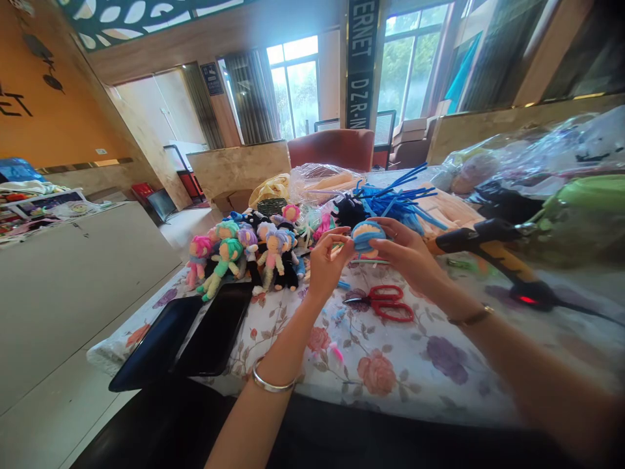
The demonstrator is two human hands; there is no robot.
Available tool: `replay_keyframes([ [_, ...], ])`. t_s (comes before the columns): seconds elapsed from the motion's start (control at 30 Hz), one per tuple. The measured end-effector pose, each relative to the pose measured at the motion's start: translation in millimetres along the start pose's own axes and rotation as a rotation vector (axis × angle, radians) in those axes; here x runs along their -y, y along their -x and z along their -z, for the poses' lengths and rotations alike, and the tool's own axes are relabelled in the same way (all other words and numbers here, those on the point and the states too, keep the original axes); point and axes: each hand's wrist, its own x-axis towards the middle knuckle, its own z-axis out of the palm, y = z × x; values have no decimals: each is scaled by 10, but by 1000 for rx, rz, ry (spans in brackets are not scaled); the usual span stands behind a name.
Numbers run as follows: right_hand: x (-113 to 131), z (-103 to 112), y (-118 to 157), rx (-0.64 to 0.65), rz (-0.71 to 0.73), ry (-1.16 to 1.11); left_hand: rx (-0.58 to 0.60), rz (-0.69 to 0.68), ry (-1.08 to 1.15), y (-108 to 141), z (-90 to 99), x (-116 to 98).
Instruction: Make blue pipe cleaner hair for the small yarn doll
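Note:
Above the table, my right hand [407, 257] grips a small doll head [367, 236] with blue hair and a pale face, thumb below and fingers over the top. At the head's left side, my left hand [329, 260] is closed in a pinch; whatever its fingertips hold is too small to name. Just below the hands lie scissors [393, 304] with red handles, blades pointing left. A yellow and black glue gun [502, 254] with a glowing red light rests to the right of my right hand. Blue pipe cleaners [398, 195] are bunched behind the doll head.
Several finished dolls [244, 251] with coloured hair crowd the table's left part. Two black trays [217, 329] lie at its left front edge. Plastic bags [551, 153] are heaped at the back right. A flowered cloth [375, 374] covers the table; the glue gun's cord [590, 312] runs off right.

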Motion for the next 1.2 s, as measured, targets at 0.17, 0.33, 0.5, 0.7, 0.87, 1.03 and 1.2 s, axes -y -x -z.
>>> replay_keyframes([
  [0.17,-22,11,-5,1,6,18,31,3,5,17,-4,-19],
  [0.33,-31,19,-9,5,20,42,77,-6,63,22,-7,-61],
  [0.5,-60,27,-26,31,51,53,94,28,164,17,-3,-68],
  [0.7,-114,42,-43,36,78,18,109,54,215,27,-40,-75],
  [0.87,-90,41,-32,79,66,25,111,38,240,39,-61,-86],
  [1.03,-85,41,-33,103,63,30,70,29,211,39,-56,-89],
  [1.2,-102,51,-31,112,86,55,83,36,200,44,-54,-84],
])
